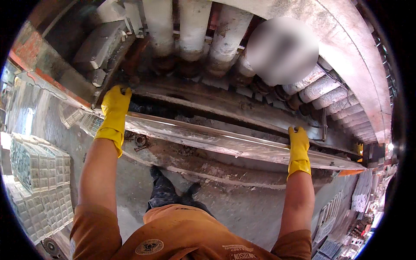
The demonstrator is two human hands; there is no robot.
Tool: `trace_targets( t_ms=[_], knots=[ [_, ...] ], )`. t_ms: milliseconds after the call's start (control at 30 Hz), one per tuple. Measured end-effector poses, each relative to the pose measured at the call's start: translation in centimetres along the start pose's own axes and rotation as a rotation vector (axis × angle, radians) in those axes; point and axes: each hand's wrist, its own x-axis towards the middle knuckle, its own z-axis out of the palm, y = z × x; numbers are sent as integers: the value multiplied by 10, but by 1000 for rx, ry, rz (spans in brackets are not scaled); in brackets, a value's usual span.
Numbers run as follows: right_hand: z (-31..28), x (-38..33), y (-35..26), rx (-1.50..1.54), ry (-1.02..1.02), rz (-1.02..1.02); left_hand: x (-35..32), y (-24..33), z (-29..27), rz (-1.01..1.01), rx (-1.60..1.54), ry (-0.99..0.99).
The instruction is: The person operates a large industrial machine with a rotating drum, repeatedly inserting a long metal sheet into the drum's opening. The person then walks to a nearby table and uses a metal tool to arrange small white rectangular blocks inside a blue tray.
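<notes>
Head view: two hands in yellow gloves reach up to a long metal beam (208,135) that runs across the middle of the frame, from the left side down to the far right. The left hand (116,102) is left of the middle, over that end of the beam. The right hand (299,141) is right of the middle, over its other part. Both have bent fingers, not spread wide. The left grip shows a small gap by the thumb, but I cannot tell if either grip is pinching the metal or just resting on it, since the gloves hide the undersides.

Big pale rollers (195,30) stand in a row behind the beam, along the top of the frame. White crates (41,167) are piled at the lower left, on the grey floor (242,212).

My guess is that the step in hand is to steady the beam or get it in line. I cannot tell if it is loose or fixed. If it is loose, the next move calls for a firm hold at both places and a slow push or lift, both hands together, so one end does not dip. Fingers could get squashed in the dark gap behind it.
</notes>
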Motion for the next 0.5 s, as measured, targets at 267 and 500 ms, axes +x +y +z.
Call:
trace_targets(
  t_ms=[267, 500],
  knots=[
    [6, -30, 10, 168, -70, 64, -23, -23, -5, -19, 5, -29],
    [16, -44, 28, 222, -56, 82, -35, -33, -2, 3, -57, -34]
  ],
)
